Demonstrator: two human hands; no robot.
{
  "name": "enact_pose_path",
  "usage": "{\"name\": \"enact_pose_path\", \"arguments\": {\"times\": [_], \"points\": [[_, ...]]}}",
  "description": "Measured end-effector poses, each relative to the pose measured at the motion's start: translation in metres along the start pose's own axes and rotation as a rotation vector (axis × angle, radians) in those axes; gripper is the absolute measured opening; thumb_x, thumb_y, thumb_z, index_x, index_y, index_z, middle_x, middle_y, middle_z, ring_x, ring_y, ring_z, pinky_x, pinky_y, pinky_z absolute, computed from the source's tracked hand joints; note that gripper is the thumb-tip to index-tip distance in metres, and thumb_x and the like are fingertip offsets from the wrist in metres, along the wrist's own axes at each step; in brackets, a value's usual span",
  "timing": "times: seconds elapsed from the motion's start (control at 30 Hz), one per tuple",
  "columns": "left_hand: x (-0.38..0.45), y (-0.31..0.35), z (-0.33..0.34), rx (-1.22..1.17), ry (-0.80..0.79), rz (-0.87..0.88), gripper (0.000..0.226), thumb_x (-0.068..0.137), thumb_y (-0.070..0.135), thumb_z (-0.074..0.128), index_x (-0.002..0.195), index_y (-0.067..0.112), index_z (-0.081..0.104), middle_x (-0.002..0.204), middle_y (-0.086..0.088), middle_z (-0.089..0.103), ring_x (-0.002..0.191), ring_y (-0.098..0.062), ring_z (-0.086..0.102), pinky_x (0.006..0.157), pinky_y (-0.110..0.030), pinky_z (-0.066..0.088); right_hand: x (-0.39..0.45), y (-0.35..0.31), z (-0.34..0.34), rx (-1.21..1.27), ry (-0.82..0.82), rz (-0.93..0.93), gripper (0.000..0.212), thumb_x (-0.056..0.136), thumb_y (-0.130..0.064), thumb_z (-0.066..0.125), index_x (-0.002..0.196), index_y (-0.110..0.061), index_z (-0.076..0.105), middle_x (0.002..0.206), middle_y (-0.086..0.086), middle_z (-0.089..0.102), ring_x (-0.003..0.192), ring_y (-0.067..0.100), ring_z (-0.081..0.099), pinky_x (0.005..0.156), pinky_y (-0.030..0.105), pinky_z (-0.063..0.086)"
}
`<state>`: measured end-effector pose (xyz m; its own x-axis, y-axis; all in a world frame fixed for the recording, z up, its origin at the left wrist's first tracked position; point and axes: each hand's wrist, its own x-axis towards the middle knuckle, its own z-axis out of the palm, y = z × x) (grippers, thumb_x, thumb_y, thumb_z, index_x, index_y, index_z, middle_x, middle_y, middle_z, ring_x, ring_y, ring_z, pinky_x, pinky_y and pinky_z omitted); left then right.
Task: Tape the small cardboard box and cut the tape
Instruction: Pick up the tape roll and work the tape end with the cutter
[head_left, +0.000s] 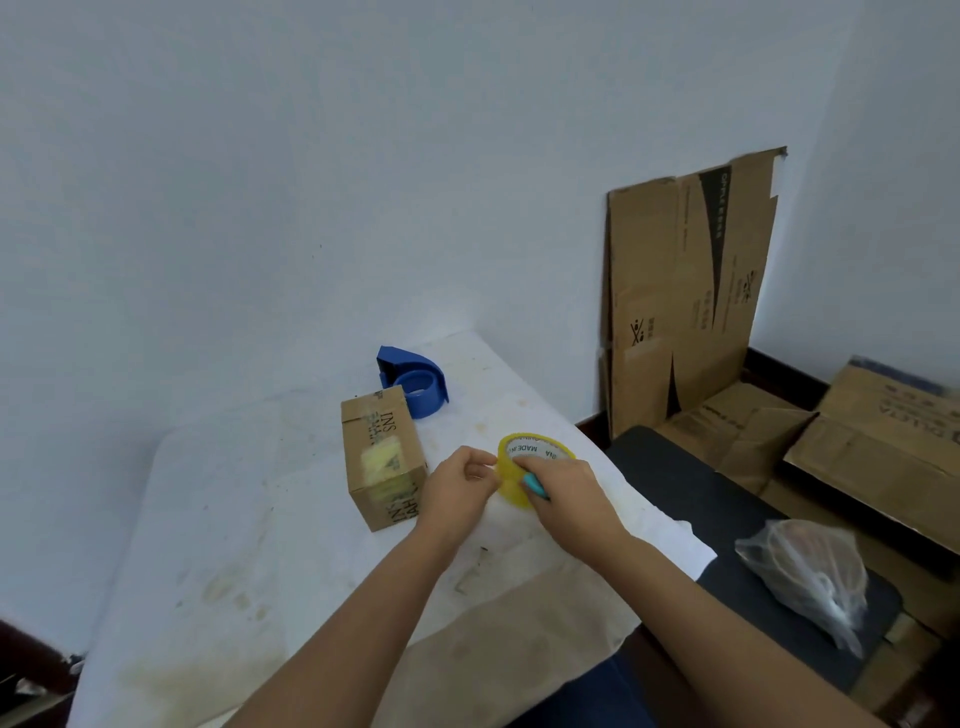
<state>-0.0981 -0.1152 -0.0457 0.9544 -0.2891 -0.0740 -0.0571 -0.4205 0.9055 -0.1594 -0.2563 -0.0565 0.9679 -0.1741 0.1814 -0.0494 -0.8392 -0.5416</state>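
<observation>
A small cardboard box (383, 457) with printed letters and old tape patches lies on the white-covered table (249, 519). Just right of it, my right hand (566, 493) grips a yellowish roll of clear tape (514, 467) through its white core, together with a small teal object (535, 486) tucked under the fingers. My left hand (460, 486) pinches the roll's left rim with thumb and fingers, where the tape end seems to be. Neither hand touches the box.
A blue tape dispenser (415, 384) stands behind the box near the wall. Flattened cardboard (685, 306) leans on the wall at right, with more boxes (878, 431) below. A plastic-wrapped bundle (810, 577) rests on a dark surface (670, 483) right of the table.
</observation>
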Motion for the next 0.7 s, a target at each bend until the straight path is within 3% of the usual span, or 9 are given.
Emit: {"name": "enact_pose_path", "arguments": {"times": [0.13,0.23,0.37,0.47,0.6,0.7], "points": [[-0.006,0.012,-0.015,0.250,0.101,0.191,0.017,0.089,0.024,0.064,0.105,0.024,0.068,0.103,0.006,0.059,0.091,-0.010,0.057,0.081,-0.030,0.049,-0.007,-0.024,-0.008,0.406,0.067,0.179,0.036,0.097,-0.025,0.049,0.132,-0.020,0.056,0.130,0.002,0.062,0.115,0.019,0.057,0.090,0.021,0.040],[-0.014,0.018,-0.025,0.443,0.099,0.226,0.025,0.093,0.033,0.059,0.115,0.025,0.067,0.110,0.007,0.061,0.095,-0.011,0.060,0.086,-0.034,0.051,-0.016,-0.038,-0.003,0.593,0.108,0.275,0.033,0.096,-0.024,0.050,0.128,-0.019,0.058,0.125,0.003,0.063,0.105,0.014,0.057,0.082,0.020,0.039],[-0.027,0.024,-0.037,0.695,0.206,0.326,0.022,0.094,0.035,0.053,0.107,0.026,0.069,0.102,0.004,0.067,0.089,-0.017,0.062,0.086,-0.041,0.050,-0.026,-0.051,0.005,0.701,0.152,0.273,0.031,0.097,-0.023,0.049,0.127,-0.021,0.059,0.119,-0.002,0.064,0.099,0.008,0.055,0.075,0.013,0.040],[-0.033,0.027,-0.041,0.696,0.245,0.372,0.018,0.095,0.033,0.053,0.101,0.025,0.068,0.097,0.004,0.067,0.086,-0.017,0.061,0.081,-0.039,0.052,-0.029,-0.057,0.008,0.734,0.184,0.285,0.032,0.097,-0.024,0.048,0.127,-0.020,0.058,0.115,-0.003,0.062,0.098,0.008,0.055,0.073,0.010,0.040],[-0.033,0.030,-0.048,0.619,0.156,0.251,0.014,0.093,0.027,0.057,0.096,0.020,0.069,0.094,0.002,0.069,0.085,-0.017,0.064,0.079,-0.040,0.055,-0.035,-0.057,0.014,0.713,0.176,0.274,0.032,0.097,-0.026,0.048,0.127,-0.021,0.058,0.121,-0.003,0.062,0.101,0.008,0.056,0.072,0.009,0.040],[-0.030,0.029,-0.052,0.686,0.075,0.207,0.014,0.093,0.025,0.057,0.094,0.016,0.068,0.093,0.000,0.070,0.085,-0.019,0.065,0.078,-0.042,0.056,-0.039,-0.054,0.019,0.670,0.149,0.244,0.031,0.097,-0.027,0.049,0.126,-0.022,0.059,0.120,-0.004,0.063,0.094,0.001,0.056,0.067,0.005,0.041]]}}
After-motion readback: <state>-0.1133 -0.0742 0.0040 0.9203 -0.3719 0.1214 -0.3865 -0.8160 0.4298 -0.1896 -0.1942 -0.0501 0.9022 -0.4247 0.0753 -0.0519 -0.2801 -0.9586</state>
